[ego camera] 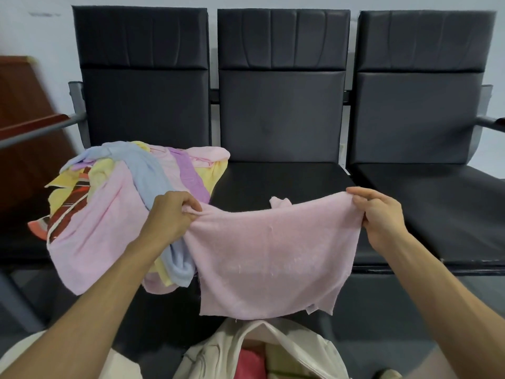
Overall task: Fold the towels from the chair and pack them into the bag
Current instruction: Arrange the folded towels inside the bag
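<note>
Head view: my left hand [170,217] and right hand [378,214] each pinch a top corner of a pale pink terry towel [270,258], stretched between them above the cream fabric bag [273,348]. Left of my left hand, pastel towels [114,203] heap on the black padded chair [287,184].

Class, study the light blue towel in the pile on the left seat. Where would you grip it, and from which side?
Probably best to pinch the light blue towel at its bunched upper end, coming from above: that end lies uncovered on top of the pile. Its lower end hangs over the seat front, partly behind the left arm.
</note>
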Tool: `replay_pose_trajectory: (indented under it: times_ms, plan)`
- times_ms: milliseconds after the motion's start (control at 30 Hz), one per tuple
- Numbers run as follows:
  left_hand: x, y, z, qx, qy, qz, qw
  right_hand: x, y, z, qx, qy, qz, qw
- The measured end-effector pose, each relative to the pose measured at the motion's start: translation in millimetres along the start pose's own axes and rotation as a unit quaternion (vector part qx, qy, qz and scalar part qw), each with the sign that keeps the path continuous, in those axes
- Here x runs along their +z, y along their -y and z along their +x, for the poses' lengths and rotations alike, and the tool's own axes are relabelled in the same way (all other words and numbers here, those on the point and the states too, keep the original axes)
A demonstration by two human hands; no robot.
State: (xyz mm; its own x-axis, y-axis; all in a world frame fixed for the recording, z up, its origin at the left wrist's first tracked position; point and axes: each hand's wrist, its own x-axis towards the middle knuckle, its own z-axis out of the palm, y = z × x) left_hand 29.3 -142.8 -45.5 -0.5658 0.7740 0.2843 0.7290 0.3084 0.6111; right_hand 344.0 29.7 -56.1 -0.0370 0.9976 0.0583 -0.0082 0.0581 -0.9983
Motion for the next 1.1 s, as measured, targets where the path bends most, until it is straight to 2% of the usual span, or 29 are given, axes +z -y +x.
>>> replay_pose_trajectory:
  times_ms: [200, 300, 367, 433, 533, 600, 667, 800, 867, 933, 1000, 1100]
  plan:
    - [-0.4, 6.4, 1.2, 0.007, 0.052, 0.018, 0.998, -0.3, 3.8, -0.9, -0.007, -0.006, -0.012, 1.000]
    - [-0.8, 8.3, 3.6, -0.021, 0.021, -0.106, 0.994, -0.2, 3.0, -2.9, -0.024, -0.013, -0.033, 0.999]
    - [-0.9, 8.5, 6.8, -0.080, -0.025, -0.219, 0.972, -1.0, 0.4, -2.7, -0.038, -0.013, -0.053, 0.998]
    - [-0.2, 8.9, 8.7, -0.156, -0.064, -0.312, 0.935, -1.3, -1.3, -2.3, -0.043, -0.003, -0.069, 0.997]
    - [-0.2, 11.1, 10.4, -0.238, -0.047, -0.416, 0.876, 1.1, -0.8, -3.9, -0.057, 0.015, -0.108, 0.992]
    - [-1.2, 12.7, 11.4, -0.248, -0.024, -0.440, 0.863, 2.6, 0.1, -6.0, -0.075, 0.015, -0.135, 0.988]
    - [-1.9, 10.8, 10.4, -0.230, -0.016, -0.424, 0.876, 3.2, 1.7, -7.8, -0.086, 0.019, -0.151, 0.985]
    - [-4.2, 3.3, 7.0, -0.158, -0.030, -0.312, 0.936, 7.5, 4.6, -13.0, -0.120, 0.041, -0.239, 0.963]
    - [-5.6, -0.3, 3.7, -0.103, -0.019, -0.230, 0.968, 10.8, 5.8, -15.4, -0.137, 0.051, -0.277, 0.950]
    - [-6.8, -0.3, 0.2, -0.048, -0.044, -0.116, 0.991, 11.7, 5.0, -16.3, -0.148, 0.053, -0.303, 0.940]
    - [-7.8, 1.7, -0.8, -0.008, -0.087, -0.039, 0.995, 11.8, 2.5, -15.7, -0.167, 0.040, -0.324, 0.930]
    - [-7.8, 3.6, 1.4, 0.006, -0.130, -0.030, 0.991, 12.4, -1.8, -13.1, -0.213, 0.014, -0.367, 0.906]
